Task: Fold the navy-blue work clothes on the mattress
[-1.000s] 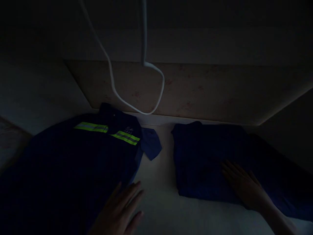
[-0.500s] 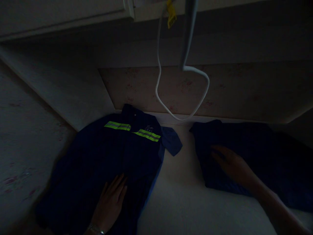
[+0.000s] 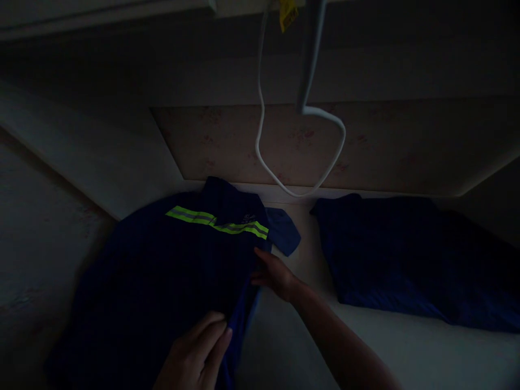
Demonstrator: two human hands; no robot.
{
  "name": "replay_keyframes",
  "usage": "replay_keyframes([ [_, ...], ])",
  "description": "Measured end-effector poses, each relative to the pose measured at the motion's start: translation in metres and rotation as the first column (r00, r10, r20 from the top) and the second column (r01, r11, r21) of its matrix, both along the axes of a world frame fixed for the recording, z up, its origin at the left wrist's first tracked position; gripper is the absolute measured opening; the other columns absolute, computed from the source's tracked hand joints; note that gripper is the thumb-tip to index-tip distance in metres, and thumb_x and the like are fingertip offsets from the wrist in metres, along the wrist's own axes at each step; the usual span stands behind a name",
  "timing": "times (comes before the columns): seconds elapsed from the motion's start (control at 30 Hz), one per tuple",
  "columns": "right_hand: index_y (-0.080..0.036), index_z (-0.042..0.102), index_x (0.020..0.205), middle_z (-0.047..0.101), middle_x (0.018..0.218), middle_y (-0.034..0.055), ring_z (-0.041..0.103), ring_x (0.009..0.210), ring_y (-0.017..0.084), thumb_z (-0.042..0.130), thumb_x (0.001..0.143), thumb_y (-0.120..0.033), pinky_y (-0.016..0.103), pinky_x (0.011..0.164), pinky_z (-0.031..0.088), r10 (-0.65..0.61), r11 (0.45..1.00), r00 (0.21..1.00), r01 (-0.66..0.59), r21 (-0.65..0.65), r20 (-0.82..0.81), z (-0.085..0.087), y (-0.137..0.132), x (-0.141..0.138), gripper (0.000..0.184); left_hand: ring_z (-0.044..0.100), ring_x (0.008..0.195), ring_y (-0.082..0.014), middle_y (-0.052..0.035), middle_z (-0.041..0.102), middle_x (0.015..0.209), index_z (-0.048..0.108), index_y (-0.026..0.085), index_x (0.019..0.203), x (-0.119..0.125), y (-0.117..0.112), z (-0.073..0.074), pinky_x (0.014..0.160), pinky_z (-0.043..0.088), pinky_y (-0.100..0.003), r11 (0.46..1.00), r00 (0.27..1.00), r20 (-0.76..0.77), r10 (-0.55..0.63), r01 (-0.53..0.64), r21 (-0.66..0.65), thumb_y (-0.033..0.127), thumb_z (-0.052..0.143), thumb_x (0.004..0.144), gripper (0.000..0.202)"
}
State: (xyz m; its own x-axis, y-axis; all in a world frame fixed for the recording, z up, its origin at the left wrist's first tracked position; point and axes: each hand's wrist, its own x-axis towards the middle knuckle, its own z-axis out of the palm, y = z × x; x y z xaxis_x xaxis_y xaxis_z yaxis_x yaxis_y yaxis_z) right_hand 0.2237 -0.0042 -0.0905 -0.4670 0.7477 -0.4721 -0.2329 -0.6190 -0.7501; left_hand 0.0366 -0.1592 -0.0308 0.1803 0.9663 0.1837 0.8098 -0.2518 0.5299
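A dark blue work jacket [image 3: 162, 281] with a yellow-green and grey reflective stripe across the chest lies spread on the white surface, collar away from me. My left hand [image 3: 199, 349] is closed in a pinch on the jacket's front, near its right side. Further up, my right hand [image 3: 276, 273] has its fingers around the jacket's right edge just below the stripe, and the cloth there is slightly raised. A lighter blue sleeve end [image 3: 283, 230] sticks out beside the jacket's shoulder. The fingertips are partly lost in the dark cloth.
Another dark blue garment [image 3: 390, 260], folded, lies on the right of the white surface [image 3: 300, 346]. A white cable [image 3: 260, 130] hangs in a loop overhead, near a yellow tag [image 3: 288, 13]. Flower-patterned wall panels [image 3: 227, 141] stand behind. Light is very dim.
My right hand has moved left from the folded garment to the jacket's edge. My left hand has gone from lying flat on the jacket to pinching its cloth, and the chest stripe has shifted.
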Motion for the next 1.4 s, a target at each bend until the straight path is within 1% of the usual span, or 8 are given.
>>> replay_keyframes([
  [0.17, -0.022, 0.063, 0.109, 0.072, 0.103, 0.0034, 0.069, 0.090, 0.020, 0.071, 0.078, -0.032, 0.034, 0.083, 0.055, -0.255, 0.966, 0.967, 0.254, 0.048, 0.022, 0.005, 0.020, -0.005, 0.034, 0.068, 0.088, -0.0162, -0.0021, 0.072, 0.094, 0.070, 0.032, 0.095, 0.016, 0.000, 0.011, 0.079, 0.055, -0.023, 0.962, 0.973, 0.204, -0.111, 0.157, -0.223, 0.050, 0.037, 0.098, 0.037],
  [0.3, -0.022, 0.067, 0.101, 0.074, 0.099, 0.0030, 0.068, 0.095, 0.023, 0.076, 0.071, -0.030, 0.035, 0.089, 0.053, -0.426, 0.899, 0.903, 0.430, 0.089, -0.061, 0.032, 0.026, 0.017, 0.032, 0.065, 0.081, -0.0124, -0.0008, 0.069, 0.090, 0.069, 0.027, 0.091, 0.004, 0.021, 0.020, 0.075, 0.051, -0.020, 0.825, 0.919, 0.327, -0.220, 0.354, -0.440, 0.050, 0.040, 0.097, 0.038],
  [0.43, -0.023, 0.068, 0.102, 0.073, 0.102, 0.0045, 0.066, 0.105, 0.025, 0.077, 0.072, -0.040, 0.036, 0.092, 0.052, -0.289, 0.925, 0.933, 0.330, 0.188, -0.216, 0.057, 0.022, 0.053, 0.036, 0.065, 0.081, -0.0153, -0.0013, 0.069, 0.089, 0.069, 0.026, 0.099, -0.046, 0.063, 0.023, 0.078, 0.051, -0.025, 0.922, 0.978, 0.201, 0.063, 0.021, -0.388, 0.056, 0.040, 0.095, 0.042],
  [0.57, -0.025, 0.065, 0.107, 0.071, 0.109, 0.0031, 0.065, 0.106, 0.023, 0.066, 0.084, -0.047, 0.035, 0.088, 0.054, -0.245, 0.945, 0.955, 0.274, 0.178, -0.169, 0.041, 0.032, 0.073, 0.032, 0.065, 0.098, -0.0227, -0.0067, 0.069, 0.110, 0.066, 0.020, 0.110, -0.109, 0.126, 0.009, 0.095, 0.049, -0.035, 0.933, 0.947, -0.006, 0.320, -0.316, -0.170, 0.058, 0.043, 0.088, 0.050],
  [0.77, -0.015, 0.063, 0.110, 0.073, 0.100, 0.0100, 0.070, 0.092, 0.022, 0.054, 0.093, -0.034, 0.036, 0.086, 0.056, -0.237, 0.966, 0.970, 0.230, -0.114, -0.049, -0.002, 0.067, 0.064, 0.027, 0.054, 0.123, -0.0285, -0.0173, 0.056, 0.133, 0.057, 0.008, 0.127, -0.154, 0.205, -0.033, 0.110, 0.039, -0.039, 0.971, 0.901, -0.392, 0.185, -0.228, -0.066, 0.042, 0.039, 0.089, 0.054],
  [0.97, -0.021, 0.063, 0.111, 0.074, 0.093, 0.0041, 0.070, 0.073, 0.020, 0.071, 0.075, -0.021, 0.034, 0.071, 0.058, -0.075, 0.996, 0.996, 0.073, 0.059, 0.041, 0.009, 0.074, 0.060, 0.036, 0.039, 0.134, -0.0412, -0.0151, 0.025, 0.158, 0.033, 0.019, 0.150, -0.183, 0.231, -0.049, 0.100, 0.043, -0.059, 0.926, 0.709, -0.630, 0.317, -0.375, 0.043, 0.040, 0.036, 0.092, 0.062],
  [1.2, -0.021, 0.066, 0.091, 0.072, 0.088, 0.0005, 0.067, 0.077, 0.016, 0.081, 0.068, -0.034, 0.026, 0.070, 0.052, -0.248, 0.872, 0.950, 0.132, 0.471, 0.192, 0.050, 0.068, 0.092, 0.030, 0.052, 0.119, -0.0463, -0.0195, 0.051, 0.140, 0.039, 0.028, 0.147, -0.179, 0.246, -0.024, 0.088, 0.038, -0.074, 0.890, 0.666, -0.696, 0.270, -0.448, -0.083, 0.043, 0.039, 0.092, 0.058],
  [1.4, -0.023, 0.064, 0.091, 0.069, 0.086, -0.0014, 0.065, 0.079, 0.017, 0.083, 0.064, -0.036, 0.027, 0.072, 0.053, -0.504, 0.799, 0.839, 0.363, 0.479, 0.205, 0.046, 0.070, 0.130, 0.035, 0.064, 0.102, -0.0361, -0.0184, 0.063, 0.124, 0.057, 0.021, 0.129, -0.168, 0.233, 0.012, 0.084, 0.048, -0.055, 0.943, 0.695, -0.701, 0.159, -0.317, -0.100, 0.030, 0.027, 0.096, 0.045],
])
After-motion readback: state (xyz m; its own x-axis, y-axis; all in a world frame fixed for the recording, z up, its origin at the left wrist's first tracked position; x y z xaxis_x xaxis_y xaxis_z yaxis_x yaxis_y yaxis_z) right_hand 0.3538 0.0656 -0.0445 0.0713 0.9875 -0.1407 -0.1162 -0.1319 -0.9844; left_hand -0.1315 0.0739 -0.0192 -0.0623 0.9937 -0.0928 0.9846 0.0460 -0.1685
